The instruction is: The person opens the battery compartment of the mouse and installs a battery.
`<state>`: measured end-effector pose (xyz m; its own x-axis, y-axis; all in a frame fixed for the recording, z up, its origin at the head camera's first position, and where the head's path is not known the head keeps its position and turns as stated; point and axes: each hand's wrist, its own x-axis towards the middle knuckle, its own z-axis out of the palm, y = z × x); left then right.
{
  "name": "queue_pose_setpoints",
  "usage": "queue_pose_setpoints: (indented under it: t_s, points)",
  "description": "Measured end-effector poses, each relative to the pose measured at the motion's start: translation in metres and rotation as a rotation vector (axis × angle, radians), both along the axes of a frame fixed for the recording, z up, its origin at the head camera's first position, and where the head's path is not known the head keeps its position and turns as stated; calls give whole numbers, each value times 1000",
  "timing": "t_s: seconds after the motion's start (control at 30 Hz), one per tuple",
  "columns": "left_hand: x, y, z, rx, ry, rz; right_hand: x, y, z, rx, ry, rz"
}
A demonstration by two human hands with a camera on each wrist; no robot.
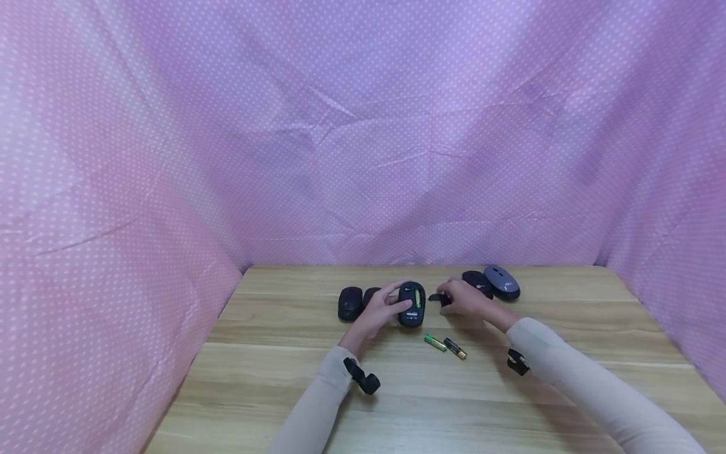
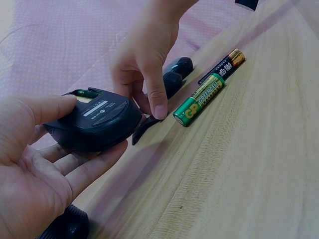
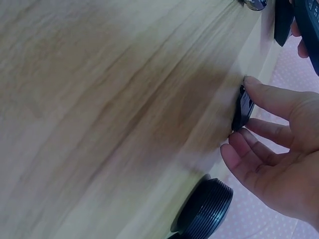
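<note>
My left hand (image 1: 379, 313) holds a black computer mouse (image 1: 411, 320) with its underside up, thumb across the top and fingers beneath. Its battery compartment is uncovered, and a green-gold battery (image 1: 418, 297) shows inside. To the right, my right hand (image 1: 462, 296) pinches a small curved black battery cover (image 3: 243, 109) between thumb and fingers, low over the table. Nearer to me lie two loose batteries side by side: a green and gold one (image 2: 199, 99) and a black one with a copper-coloured end (image 2: 224, 67).
Left of the held mouse stands a black mouse (image 1: 350, 304), with another dark mouse (image 1: 370, 295) partly hidden behind my left hand. Beyond my right hand sit a black mouse (image 1: 478, 282) and a grey-blue mouse (image 1: 502, 282). A pink dotted curtain (image 1: 363, 157) rises behind the wooden table (image 1: 272, 378).
</note>
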<state>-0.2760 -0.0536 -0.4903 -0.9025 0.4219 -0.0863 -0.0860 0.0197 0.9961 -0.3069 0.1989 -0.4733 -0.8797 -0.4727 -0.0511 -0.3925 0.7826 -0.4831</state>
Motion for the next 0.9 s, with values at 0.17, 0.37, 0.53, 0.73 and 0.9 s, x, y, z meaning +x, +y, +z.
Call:
queue_pose_setpoints:
  t_s: [0.17, 0.37, 0.53, 0.73, 0.9]
  points:
    - [0, 1, -1, 0, -13, 3, -2, -1, -3, 7, -12, 4]
    - [0, 1, -2, -6, -21, 1, -1, -1, -4, -11, 6, 57]
    - [0, 1, -3, 1, -21, -4, -2, -2, -4, -17, 36, 103]
    - [1, 1, -2, 1, -24, -4, -2, -2, -5, -38, 32, 92]
    - [1, 1, -2, -4, -31, -2, -3, -1, -7, -63, 37, 96]
